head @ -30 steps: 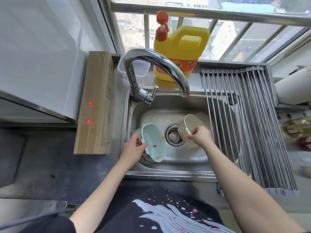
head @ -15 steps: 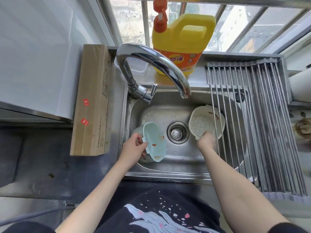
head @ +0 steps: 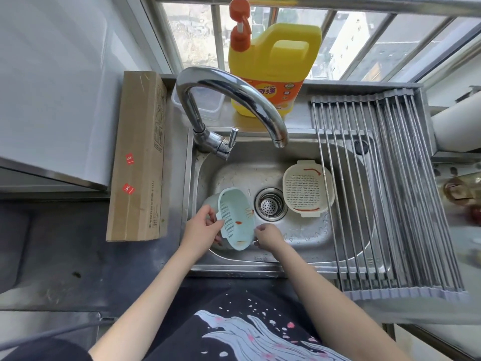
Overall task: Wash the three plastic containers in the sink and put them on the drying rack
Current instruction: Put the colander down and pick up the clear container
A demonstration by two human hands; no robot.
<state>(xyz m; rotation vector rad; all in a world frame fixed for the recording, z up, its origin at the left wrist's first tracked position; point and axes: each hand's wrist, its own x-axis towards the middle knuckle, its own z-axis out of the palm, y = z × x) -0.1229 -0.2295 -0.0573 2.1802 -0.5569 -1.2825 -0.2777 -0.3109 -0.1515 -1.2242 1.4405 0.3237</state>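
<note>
Both my hands hold the blue basket: left hand [head: 201, 226] grips its rim, right hand [head: 268, 237] pinches its lower edge. Light, stiff, likely slippery; rims grip best.

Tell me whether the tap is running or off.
Off, as far as the picture shows: no stream falls from the tap spout into the sink, and the cream basket lies there under no water.

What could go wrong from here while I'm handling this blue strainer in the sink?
The blue strainer is held tilted on edge by the left hand and right hand; wet, it might slip into the sink. It also looks nested with a pale bowl that could drop out.
</note>
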